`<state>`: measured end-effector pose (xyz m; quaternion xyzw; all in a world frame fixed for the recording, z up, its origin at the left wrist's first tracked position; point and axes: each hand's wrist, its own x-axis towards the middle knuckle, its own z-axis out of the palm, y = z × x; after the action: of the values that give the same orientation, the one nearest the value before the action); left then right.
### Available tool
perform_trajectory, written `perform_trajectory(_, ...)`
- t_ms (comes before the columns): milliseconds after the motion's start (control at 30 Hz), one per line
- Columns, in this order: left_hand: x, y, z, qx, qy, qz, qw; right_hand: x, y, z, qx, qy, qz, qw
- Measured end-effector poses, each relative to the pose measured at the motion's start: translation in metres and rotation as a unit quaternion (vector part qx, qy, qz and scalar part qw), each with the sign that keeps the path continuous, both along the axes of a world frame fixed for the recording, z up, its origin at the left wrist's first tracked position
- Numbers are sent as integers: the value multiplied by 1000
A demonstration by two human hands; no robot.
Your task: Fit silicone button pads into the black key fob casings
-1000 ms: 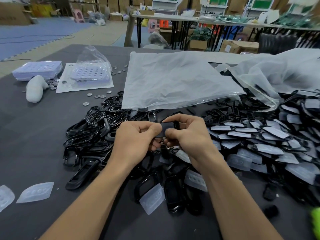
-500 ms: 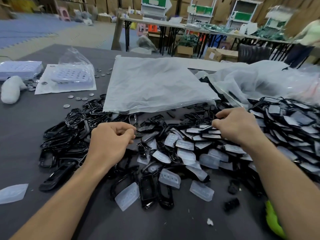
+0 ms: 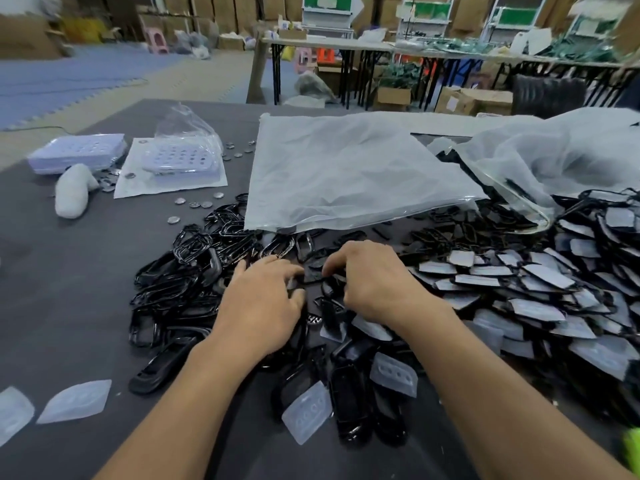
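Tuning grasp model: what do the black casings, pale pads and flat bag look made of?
Black casings: hard glossy plastic, bright edge highlights. Pale pads: probably silicone, frosted translucent, moulded bumps. Flat bag: thin plastic film, hazy, creased, shiny.

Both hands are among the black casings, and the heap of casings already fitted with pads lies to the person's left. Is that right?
One slip: the head view shows the left hand and right hand among the black casings, but the heap of fitted casings lies to the person's right, not left.
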<state>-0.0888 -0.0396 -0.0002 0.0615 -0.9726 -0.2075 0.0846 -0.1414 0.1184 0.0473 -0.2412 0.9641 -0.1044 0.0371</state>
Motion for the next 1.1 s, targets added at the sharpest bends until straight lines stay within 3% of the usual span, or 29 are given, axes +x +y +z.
perform_trajectory(133, -4, 4, 1, 17, 29, 47, 998, -1, -3, 1, -27, 12, -38, 999)
perform_trajectory(200, -5, 6, 3, 13, 35, 72, 997, -1, 0, 1, -124, 14, -90, 988)
perform_trajectory(267, -3, 6, 4, 8, 46, 90, 995, -3, 1, -4, -256, 11, -139, 957)
perform_trajectory(333, -2, 3, 5, 24, 71, 109, 991, -6, -2, -9, -328, -14, -158, 931)
perform_trajectory(467, 4, -10, 7, 44, 51, 113, 991, -9, -16, -13, -276, -65, -125, 951)
perform_trajectory(600, 4, -18, 13, 1, -19, 91, 996, -14, -34, -12, -233, -1, -141, 962)
perform_trajectory(800, 9, -11, 14, -51, 82, 98, 990, -29, -72, -7, -122, -34, 22, 992)
perform_trajectory(933, 10, -12, 17, 55, 105, 122, 985, -34, -74, -12, -120, 9, 27, 992)
perform_trajectory(1000, 10, -12, 20, 113, 118, 156, 974, -34, -68, -12, -203, 37, -5, 978)
perform_trajectory(1100, 10, -12, 25, 239, 139, 195, 941, -24, -49, -10, -374, 56, -43, 925)
